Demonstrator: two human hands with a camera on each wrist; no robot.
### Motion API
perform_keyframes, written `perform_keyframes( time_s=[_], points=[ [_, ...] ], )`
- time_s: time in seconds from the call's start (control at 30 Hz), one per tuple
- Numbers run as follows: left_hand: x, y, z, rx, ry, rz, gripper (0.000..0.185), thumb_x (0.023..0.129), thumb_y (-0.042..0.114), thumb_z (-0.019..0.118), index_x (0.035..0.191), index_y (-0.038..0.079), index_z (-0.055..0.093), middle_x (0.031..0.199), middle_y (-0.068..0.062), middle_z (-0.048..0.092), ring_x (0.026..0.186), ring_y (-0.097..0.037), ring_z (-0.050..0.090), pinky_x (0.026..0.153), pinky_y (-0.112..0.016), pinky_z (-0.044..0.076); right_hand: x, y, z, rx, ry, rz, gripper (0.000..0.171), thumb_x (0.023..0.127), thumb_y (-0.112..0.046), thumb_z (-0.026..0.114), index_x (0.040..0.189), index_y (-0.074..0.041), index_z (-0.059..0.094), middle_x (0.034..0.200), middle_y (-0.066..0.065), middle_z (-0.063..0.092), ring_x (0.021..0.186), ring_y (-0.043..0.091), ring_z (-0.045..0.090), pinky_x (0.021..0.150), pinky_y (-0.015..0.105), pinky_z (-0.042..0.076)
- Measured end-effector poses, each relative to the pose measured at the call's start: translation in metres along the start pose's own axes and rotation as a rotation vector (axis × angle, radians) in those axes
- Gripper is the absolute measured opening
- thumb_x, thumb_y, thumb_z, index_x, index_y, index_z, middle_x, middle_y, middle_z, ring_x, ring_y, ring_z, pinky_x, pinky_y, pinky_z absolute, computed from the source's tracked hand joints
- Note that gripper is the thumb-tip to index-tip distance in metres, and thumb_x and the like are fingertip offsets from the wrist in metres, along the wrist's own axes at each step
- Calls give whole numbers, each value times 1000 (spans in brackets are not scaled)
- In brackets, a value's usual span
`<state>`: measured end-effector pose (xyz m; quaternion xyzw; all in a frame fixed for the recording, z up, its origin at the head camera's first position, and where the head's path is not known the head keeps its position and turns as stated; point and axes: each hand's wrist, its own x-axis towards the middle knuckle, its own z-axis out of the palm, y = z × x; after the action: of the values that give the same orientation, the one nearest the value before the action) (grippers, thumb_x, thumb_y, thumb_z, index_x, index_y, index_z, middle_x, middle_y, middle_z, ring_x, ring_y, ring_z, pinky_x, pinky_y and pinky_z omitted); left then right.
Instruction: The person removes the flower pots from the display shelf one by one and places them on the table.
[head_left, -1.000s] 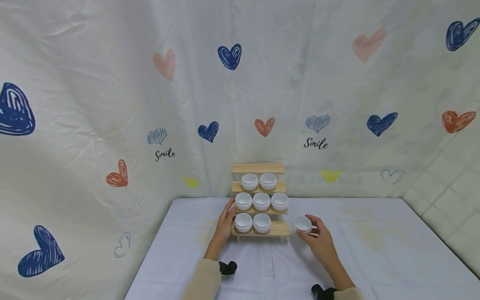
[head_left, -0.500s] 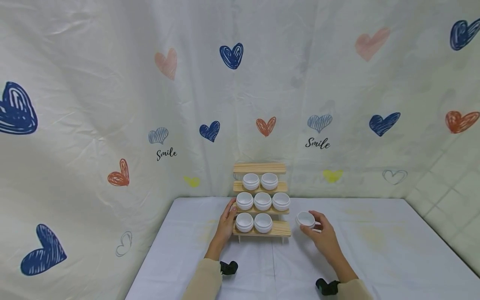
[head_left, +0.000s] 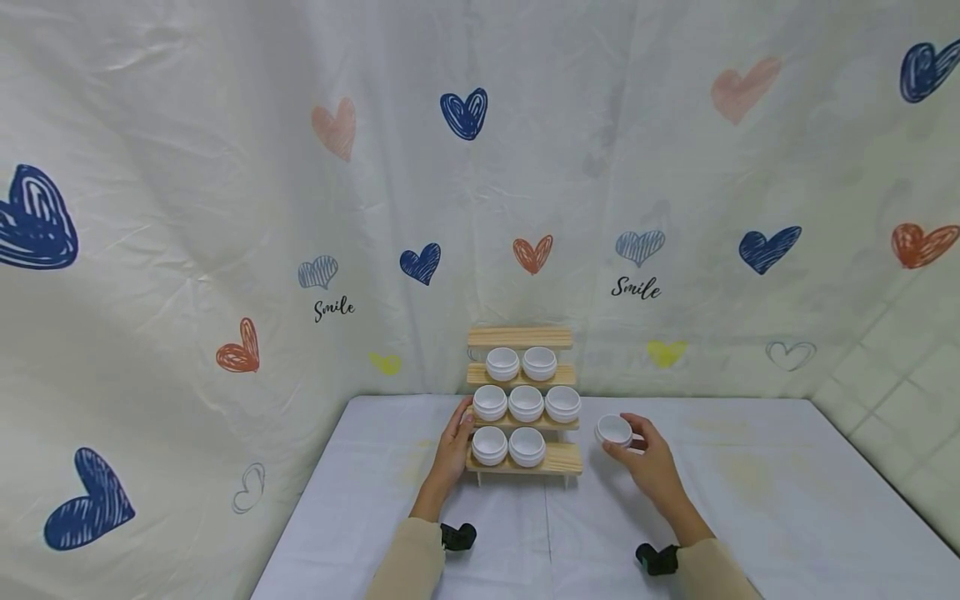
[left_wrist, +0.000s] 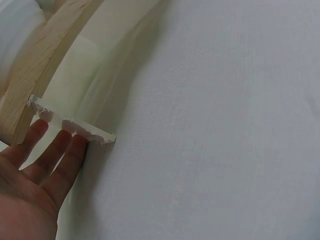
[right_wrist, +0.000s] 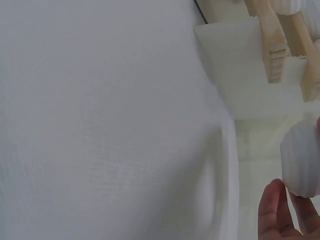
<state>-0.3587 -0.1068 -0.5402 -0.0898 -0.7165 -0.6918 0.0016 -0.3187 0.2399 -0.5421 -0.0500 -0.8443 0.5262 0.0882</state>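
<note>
A tiered wooden display stand (head_left: 558,457) stands on the table, with several small white bowls (head_left: 490,402) on its lower three shelves. Two bowls sit on the lowest shelf, toward its left end. My left hand (head_left: 450,454) holds the stand's left side. In the left wrist view, its fingers (left_wrist: 60,160) touch the pale side panel (left_wrist: 90,131); the thumb is out of sight there. To the right of the stand, my right hand (head_left: 651,467) grips another small white bowl (head_left: 613,430) by its right side, apart from the shelves. The right wrist view shows that bowl's ribbed wall (right_wrist: 300,160).
The stand's top shelf (head_left: 520,337) bears no bowl. A white cloth (head_left: 750,500) covers the table, and a white curtain (head_left: 570,167) printed with hearts hangs close behind the stand. Black camera mounts (head_left: 657,559) sit at both wrists.
My right hand has carried its bowl slightly right and away from me, a little farther from the stand. The left hand keeps its hold, and the bowls on the shelves have not moved.
</note>
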Motion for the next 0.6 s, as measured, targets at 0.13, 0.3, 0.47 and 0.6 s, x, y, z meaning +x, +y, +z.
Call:
perform_keyframes(
  time_s=[0.13, 0.3, 0.47, 0.6],
  points=[
    [-1, 1, 1, -14, 5, 6, 49, 110, 33, 45, 158, 24, 39, 164, -9, 38, 152, -36, 33, 126, -61, 16, 4, 1, -1, -12, -2, 1, 73, 93, -33, 78, 152, -12, 41, 148, 15, 51, 126, 32, 53, 83, 25, 49],
    [1, -2, 1, -12, 5, 12, 50, 111, 34, 44, 159, 24, 37, 166, -9, 34, 156, -35, 25, 126, -62, 14, 10, 2, -1, -18, -2, 11, 72, 93, -31, 77, 152, -11, 41, 148, 16, 50, 127, 33, 53, 86, 27, 48],
    [11, -21, 3, 17, 35, 21, 50, 111, 34, 42, 160, 24, 36, 166, -9, 34, 155, -35, 25, 126, -62, 13, 16, 5, 0, -12, -7, 27, 71, 94, -31, 76, 152, -11, 41, 148, 17, 50, 127, 33, 53, 89, 29, 48],
    [18, -35, 3, 37, 50, 26, 50, 111, 38, 41, 159, 28, 36, 166, -7, 35, 155, -34, 26, 126, -62, 14, 20, 8, 1, -19, -11, 30, 72, 94, -33, 76, 152, -11, 40, 147, 18, 50, 126, 33, 54, 89, 29, 48]
  ],
)
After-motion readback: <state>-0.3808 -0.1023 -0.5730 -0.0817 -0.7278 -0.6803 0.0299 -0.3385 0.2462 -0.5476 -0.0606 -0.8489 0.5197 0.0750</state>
